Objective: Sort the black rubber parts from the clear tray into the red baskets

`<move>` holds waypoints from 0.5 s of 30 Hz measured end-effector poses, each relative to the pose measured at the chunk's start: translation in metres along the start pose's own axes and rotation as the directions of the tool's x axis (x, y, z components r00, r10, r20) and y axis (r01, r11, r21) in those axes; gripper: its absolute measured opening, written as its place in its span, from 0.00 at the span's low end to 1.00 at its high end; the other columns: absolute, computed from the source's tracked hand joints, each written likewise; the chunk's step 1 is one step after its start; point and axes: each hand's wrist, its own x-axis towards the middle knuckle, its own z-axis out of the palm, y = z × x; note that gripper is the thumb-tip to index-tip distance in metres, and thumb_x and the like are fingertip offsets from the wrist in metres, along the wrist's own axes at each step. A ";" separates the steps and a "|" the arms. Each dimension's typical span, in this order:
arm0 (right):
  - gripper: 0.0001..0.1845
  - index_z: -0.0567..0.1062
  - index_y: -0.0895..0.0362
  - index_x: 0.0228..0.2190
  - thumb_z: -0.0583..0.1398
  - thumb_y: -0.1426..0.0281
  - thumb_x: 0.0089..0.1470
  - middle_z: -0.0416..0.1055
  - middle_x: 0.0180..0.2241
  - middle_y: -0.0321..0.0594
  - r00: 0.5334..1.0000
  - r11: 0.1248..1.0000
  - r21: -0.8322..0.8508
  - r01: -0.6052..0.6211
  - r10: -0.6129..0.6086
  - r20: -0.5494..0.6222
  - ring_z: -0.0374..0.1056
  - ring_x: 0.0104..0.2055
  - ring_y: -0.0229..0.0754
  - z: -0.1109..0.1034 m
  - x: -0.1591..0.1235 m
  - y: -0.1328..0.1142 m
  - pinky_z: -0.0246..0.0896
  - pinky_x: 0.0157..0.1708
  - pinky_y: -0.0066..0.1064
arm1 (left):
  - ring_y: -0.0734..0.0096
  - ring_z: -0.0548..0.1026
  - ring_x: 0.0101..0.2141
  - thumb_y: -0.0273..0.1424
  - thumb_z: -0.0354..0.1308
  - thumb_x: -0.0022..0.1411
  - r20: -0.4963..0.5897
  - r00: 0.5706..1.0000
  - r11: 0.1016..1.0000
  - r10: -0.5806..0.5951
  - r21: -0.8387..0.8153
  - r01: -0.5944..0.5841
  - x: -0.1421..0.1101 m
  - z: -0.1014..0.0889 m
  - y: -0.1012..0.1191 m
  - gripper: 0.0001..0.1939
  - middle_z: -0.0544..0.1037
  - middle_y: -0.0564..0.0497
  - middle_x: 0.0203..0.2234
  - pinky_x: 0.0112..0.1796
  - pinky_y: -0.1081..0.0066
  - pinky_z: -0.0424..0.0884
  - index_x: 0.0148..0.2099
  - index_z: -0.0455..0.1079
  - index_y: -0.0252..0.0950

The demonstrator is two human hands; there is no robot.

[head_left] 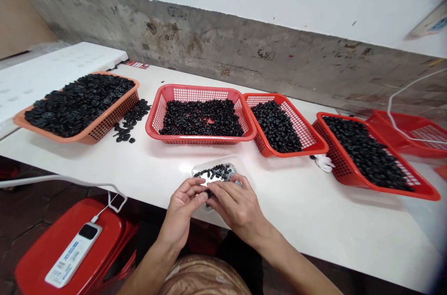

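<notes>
My left hand (183, 213) and my right hand (239, 204) meet over the table's front edge. Between their fingertips is a small black part (208, 193), partly hidden; its exact kind cannot be made out. The left thumb and fingers pinch it from one side, and the right fingers close over it from the other. Just beyond my hands sits a shallow clear plastic tray (199, 164). It holds loose small black parts (218, 171) and a patch of small silvery pieces (233, 169), with the right fingers covering part of it.
Baskets of black parts line the white table (139, 169): an orange basket (115, 116), a pink-red basket (200, 139), and red baskets (314, 146) to the right. Loose flat black pieces (131, 118) lie between the left two. A power strip (73, 255) rests on a red stool (38, 258).
</notes>
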 end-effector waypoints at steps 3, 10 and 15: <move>0.11 0.70 0.59 0.49 0.58 0.74 0.64 0.79 0.39 0.45 0.997 1.000 -0.024 -0.013 0.011 -0.071 0.75 0.38 0.41 0.000 0.000 -0.005 0.57 0.45 0.39 | 0.72 0.73 0.35 0.32 0.71 0.53 0.012 1.000 1.000 -0.006 0.020 0.006 -0.001 0.002 0.004 0.14 0.79 0.51 0.33 0.39 0.76 0.68 0.43 0.76 0.37; 0.11 0.71 0.58 0.48 0.59 0.73 0.63 0.80 0.39 0.45 0.997 0.995 -0.092 -0.039 0.033 -0.065 0.76 0.36 0.42 -0.004 0.003 -0.008 0.55 0.49 0.43 | 0.70 0.71 0.32 0.35 0.66 0.58 0.131 0.991 0.975 0.021 0.215 -0.049 0.001 0.002 0.009 0.10 0.79 0.51 0.29 0.36 0.75 0.66 0.40 0.81 0.36; 0.15 0.72 0.54 0.51 0.56 0.73 0.64 0.79 0.43 0.43 0.999 0.993 0.108 0.043 -0.040 -0.034 0.76 0.43 0.44 -0.007 -0.016 0.008 0.62 0.48 0.39 | 0.67 0.75 0.32 0.35 0.69 0.52 0.068 0.998 0.996 0.003 0.090 -0.009 -0.005 0.011 0.001 0.11 0.81 0.48 0.29 0.41 0.69 0.69 0.36 0.82 0.33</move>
